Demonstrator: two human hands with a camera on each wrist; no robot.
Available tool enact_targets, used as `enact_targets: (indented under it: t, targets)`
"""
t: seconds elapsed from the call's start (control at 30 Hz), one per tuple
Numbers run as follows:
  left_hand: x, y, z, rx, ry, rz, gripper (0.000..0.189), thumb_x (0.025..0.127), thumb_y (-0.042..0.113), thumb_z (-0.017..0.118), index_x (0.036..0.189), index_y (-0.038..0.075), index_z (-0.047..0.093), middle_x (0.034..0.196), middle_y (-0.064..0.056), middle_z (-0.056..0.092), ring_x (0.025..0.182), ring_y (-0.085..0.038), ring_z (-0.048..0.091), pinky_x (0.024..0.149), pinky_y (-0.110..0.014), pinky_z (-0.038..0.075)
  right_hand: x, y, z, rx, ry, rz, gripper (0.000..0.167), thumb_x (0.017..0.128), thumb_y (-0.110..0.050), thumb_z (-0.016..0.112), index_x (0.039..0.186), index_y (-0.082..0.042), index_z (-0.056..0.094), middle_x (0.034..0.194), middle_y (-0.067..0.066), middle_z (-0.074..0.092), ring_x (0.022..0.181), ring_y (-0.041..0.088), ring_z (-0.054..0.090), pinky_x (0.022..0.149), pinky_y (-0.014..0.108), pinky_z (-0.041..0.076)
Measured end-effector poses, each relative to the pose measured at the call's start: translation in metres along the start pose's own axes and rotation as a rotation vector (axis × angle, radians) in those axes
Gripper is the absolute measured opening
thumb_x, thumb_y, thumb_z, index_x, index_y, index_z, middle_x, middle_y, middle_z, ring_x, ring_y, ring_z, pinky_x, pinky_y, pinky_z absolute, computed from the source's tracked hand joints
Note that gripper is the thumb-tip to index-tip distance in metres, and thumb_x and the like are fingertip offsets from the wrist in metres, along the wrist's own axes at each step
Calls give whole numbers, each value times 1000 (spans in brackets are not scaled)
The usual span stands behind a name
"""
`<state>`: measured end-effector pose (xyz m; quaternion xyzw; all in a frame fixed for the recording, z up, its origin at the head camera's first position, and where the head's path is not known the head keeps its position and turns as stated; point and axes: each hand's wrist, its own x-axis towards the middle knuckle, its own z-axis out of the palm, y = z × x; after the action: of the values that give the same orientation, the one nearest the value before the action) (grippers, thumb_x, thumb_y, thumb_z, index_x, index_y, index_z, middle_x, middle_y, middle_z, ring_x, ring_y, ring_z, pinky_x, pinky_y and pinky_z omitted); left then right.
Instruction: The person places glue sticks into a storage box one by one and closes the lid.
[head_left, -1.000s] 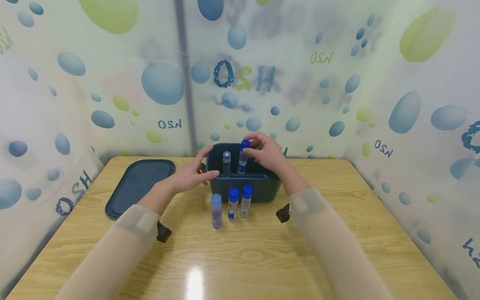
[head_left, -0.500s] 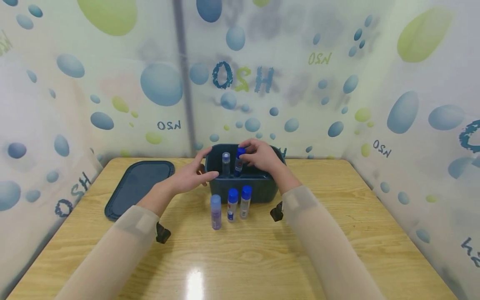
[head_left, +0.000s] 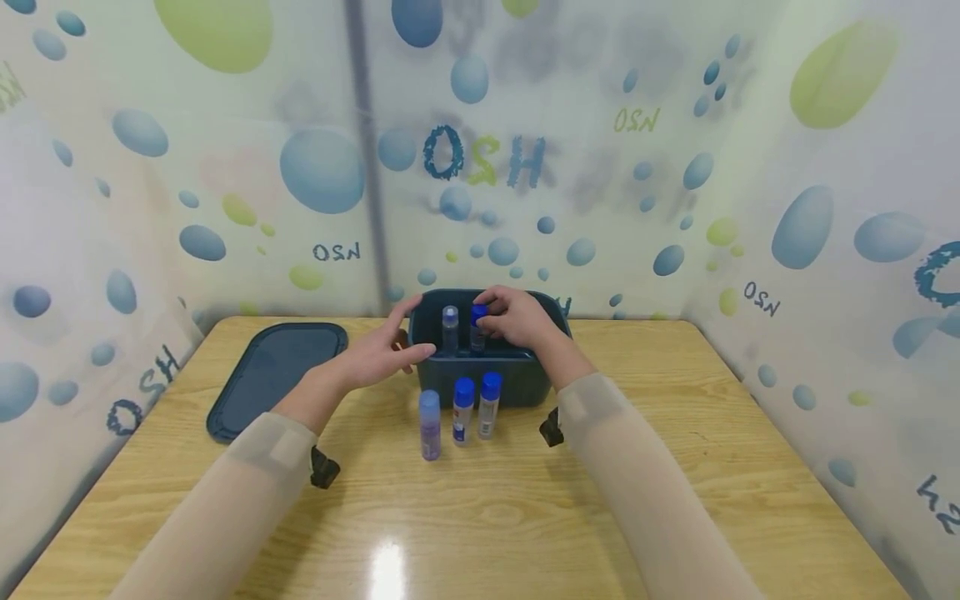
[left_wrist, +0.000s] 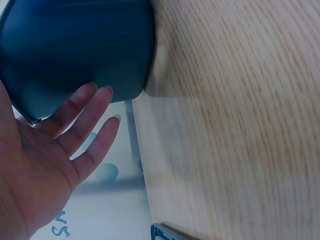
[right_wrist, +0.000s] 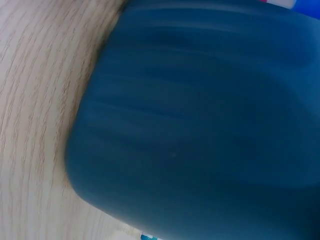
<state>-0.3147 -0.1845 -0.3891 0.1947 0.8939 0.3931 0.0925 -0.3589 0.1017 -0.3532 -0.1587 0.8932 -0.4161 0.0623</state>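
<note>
Printed backdrop (head_left: 577,158) beyond far and side edges of bench (head_left: 480,508). Dark blue bin (head_left: 517,383) on bench near middle of far edge, open top up. Flat dark panel (head_left: 277,379) lying toward far left corner; tray or lid, can't tell.

Left hand (head_left: 378,354) at bin's left end: fingers extended and spread, thumb at front rim, nothing gripped. Pressure on bin: can't tell.

Right hand (head_left: 517,319) over bin opening: thumb and fingers pinching blue-capped bottle (head_left: 477,339) by its cap. Bottle inside bin, roughly upright, base hidden by front wall; contact with floor not visible. Right wrist view: mostly bin wall, no fingers.

Also in bin, just left of pinched one: clear-capped bottle (head_left: 450,331), upright, apart. Between bin front and near edge of bench, all upright: purple bottle (head_left: 430,425) leftmost, then blue-labelled bottle (head_left: 463,410), then white-labelled bottle (head_left: 488,407) nearest bin.

Risks, judgement only: bottle toppling inside from release before flat contact with floor. Neighbour knocked over from sideways drift or a careless finger exit. Cap twisting loose from top-only pinch. Outside row toppling from forward bin shove or low right wrist.
</note>
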Motion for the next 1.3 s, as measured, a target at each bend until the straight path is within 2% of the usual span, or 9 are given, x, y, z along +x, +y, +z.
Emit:
enact_targets:
  t: [0.57, 1.3]
  targets:
    - [0, -3, 1, -10, 1, 9, 98, 107, 63, 63, 177, 39, -2, 117, -18, 73, 102, -31, 75, 92, -46, 58, -3, -4, 3, 19, -6, 18, 34, 109, -13, 70, 143, -10, 65, 131, 18, 73, 109, 33, 79, 101, 48, 63]
    - [-1, -1, 2, 2, 4, 14, 97, 107, 62, 62, 177, 38, -1, 114, -17, 73, 103, -35, 75, 89, -42, 57, -3, -3, 2, -6, -11, 26, 36, 109, -16, 71, 144, -14, 65, 130, 16, 74, 107, 29, 79, 98, 43, 65]
